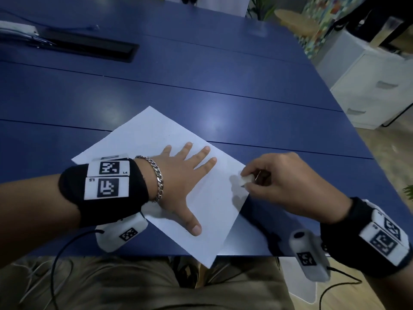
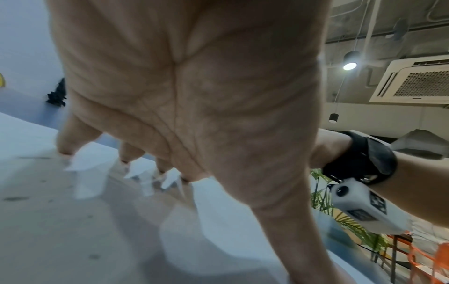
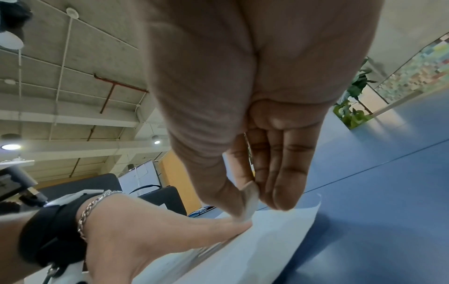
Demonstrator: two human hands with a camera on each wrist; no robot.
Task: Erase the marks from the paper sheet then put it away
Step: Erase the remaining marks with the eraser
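A white paper sheet [image 1: 143, 142] lies turned at an angle on the blue table [image 1: 223, 74], one corner hanging over the near edge. My left hand [image 1: 178, 175] lies flat on the sheet with fingers spread, pressing it down. My right hand [image 1: 263, 177] pinches a small white eraser [image 1: 244, 180] between thumb and fingers at the sheet's right corner. In the right wrist view the eraser [image 3: 250, 199] sits just above the paper [image 3: 279, 230]. In the left wrist view my spread fingertips [image 2: 66, 148] touch the paper [image 2: 48, 221], which carries faint grey smudges.
A black cable slot [image 1: 89, 49] and a white power strip [image 1: 17, 29] sit at the table's far left. A white drawer cabinet [image 1: 375, 86] stands beyond the right edge. Cables hang from both wrist cameras over my lap.
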